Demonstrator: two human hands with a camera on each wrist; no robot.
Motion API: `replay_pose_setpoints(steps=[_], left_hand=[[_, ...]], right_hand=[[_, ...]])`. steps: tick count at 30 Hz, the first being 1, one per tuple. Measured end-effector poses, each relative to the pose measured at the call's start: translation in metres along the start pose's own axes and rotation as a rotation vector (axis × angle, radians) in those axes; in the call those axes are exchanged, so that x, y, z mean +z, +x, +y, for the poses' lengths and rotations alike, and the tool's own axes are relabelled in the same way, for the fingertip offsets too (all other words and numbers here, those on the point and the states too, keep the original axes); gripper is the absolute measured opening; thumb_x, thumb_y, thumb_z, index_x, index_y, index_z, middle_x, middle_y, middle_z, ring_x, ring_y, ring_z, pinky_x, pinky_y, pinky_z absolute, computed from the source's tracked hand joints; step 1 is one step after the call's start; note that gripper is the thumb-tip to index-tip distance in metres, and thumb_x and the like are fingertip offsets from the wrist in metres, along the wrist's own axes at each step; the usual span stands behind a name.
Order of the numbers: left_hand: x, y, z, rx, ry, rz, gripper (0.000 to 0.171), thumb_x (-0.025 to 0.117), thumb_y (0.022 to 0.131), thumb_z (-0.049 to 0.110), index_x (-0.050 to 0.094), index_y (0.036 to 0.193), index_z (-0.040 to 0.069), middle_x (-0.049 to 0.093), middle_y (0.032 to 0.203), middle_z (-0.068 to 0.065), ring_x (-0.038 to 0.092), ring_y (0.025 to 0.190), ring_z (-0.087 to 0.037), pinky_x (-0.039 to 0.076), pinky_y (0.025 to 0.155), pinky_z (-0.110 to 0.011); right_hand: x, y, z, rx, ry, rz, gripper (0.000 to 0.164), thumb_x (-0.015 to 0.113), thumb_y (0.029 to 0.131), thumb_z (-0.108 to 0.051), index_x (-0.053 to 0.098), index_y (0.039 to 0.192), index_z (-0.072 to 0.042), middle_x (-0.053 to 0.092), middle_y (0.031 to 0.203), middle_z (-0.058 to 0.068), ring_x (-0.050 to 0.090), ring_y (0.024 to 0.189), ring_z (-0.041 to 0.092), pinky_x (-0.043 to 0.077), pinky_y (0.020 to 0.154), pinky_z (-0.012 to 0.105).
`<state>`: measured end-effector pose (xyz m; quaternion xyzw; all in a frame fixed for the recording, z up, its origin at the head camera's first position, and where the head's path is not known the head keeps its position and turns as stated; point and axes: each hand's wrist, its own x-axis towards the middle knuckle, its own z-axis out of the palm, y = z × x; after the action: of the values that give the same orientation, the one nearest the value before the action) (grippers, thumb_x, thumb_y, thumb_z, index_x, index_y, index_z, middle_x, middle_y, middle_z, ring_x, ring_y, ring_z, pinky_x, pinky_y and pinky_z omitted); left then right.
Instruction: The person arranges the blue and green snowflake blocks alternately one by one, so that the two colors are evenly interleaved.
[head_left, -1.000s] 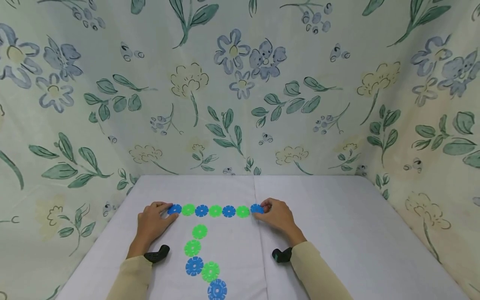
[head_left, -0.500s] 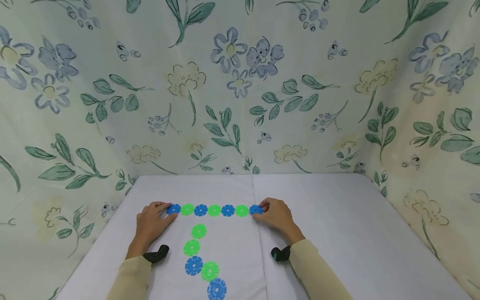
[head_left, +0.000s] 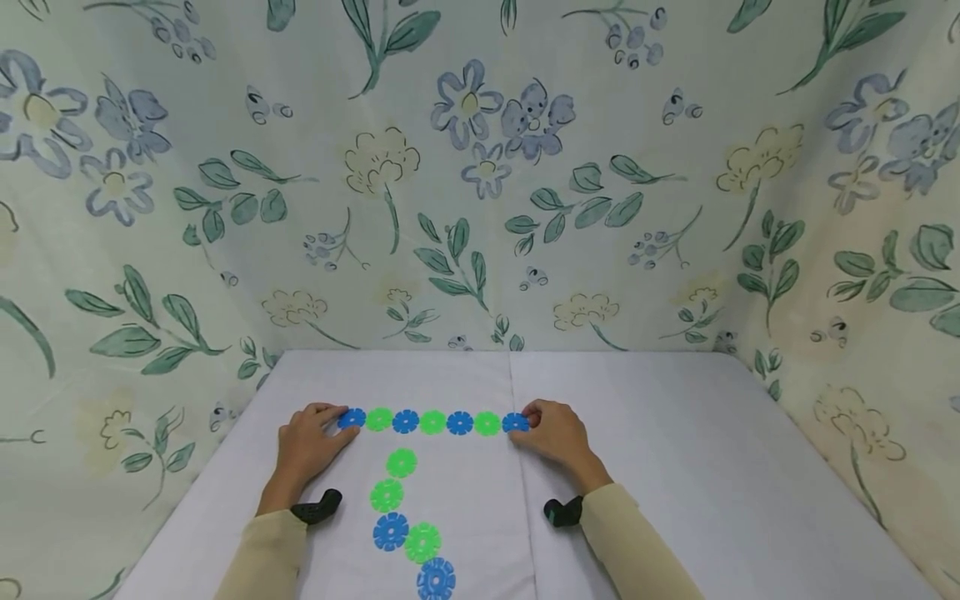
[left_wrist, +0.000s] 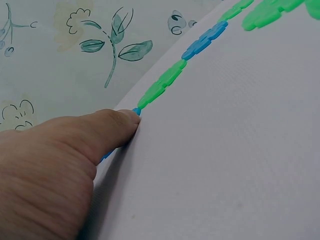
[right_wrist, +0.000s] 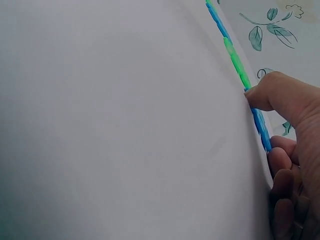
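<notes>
A straight row of flat, notched plastic discs, blue and green in turn, runs between my hands over the white table in the head view. My left hand (head_left: 310, 443) pinches the blue disc (head_left: 352, 418) at the left end, thumb at the near edge and fingers at the far one. At the right end, another blue disc (head_left: 516, 422) is pinched by my right hand (head_left: 557, 437). In the right wrist view that blue end disc (right_wrist: 261, 131) appears edge-on between thumb and fingers. The left thumb mostly hides its disc in the left wrist view, beside a green disc (left_wrist: 162, 85).
Nearer on the white cloth (head_left: 637, 433) lie several more discs: a green one (head_left: 402, 462), another green one (head_left: 387, 495), a blue one (head_left: 391, 532), a third green one (head_left: 423, 542) and a blue one (head_left: 437, 578) by the bottom edge. A floral curtain (head_left: 480, 250) hangs behind.
</notes>
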<state>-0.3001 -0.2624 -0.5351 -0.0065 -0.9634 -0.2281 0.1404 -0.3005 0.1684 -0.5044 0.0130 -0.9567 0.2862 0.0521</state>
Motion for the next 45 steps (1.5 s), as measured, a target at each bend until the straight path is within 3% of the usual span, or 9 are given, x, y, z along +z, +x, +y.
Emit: replay_pose_setpoints(steps=[37,45], left_hand=[[0.0,-0.001,0.009,0.008,-0.004,0.006,0.058,0.072,0.088,0.05,0.064,0.135,0.015,0.057,0.136,-0.019,0.052,0.122,-0.042,0.034,0.093,-0.058],[0.0,0.0,0.002,-0.005,0.007,-0.002,0.06,0.071,0.088,0.053,0.064,0.135,0.017,0.057,0.137,-0.017,0.051,0.123,-0.04,0.034,0.095,-0.058]], right_hand=[[-0.005,-0.002,0.004,0.007,-0.004,0.009,0.041,0.086,0.072,-0.047,0.073,0.102,-0.021,0.062,0.081,-0.008,0.054,0.077,0.014,0.044,0.073,0.032],[-0.005,-0.003,0.007,-0.027,0.095,-0.019,0.037,0.083,0.078,-0.036,0.074,0.108,-0.017,0.064,0.085,-0.007,0.054,0.078,0.014,0.045,0.074,0.031]])
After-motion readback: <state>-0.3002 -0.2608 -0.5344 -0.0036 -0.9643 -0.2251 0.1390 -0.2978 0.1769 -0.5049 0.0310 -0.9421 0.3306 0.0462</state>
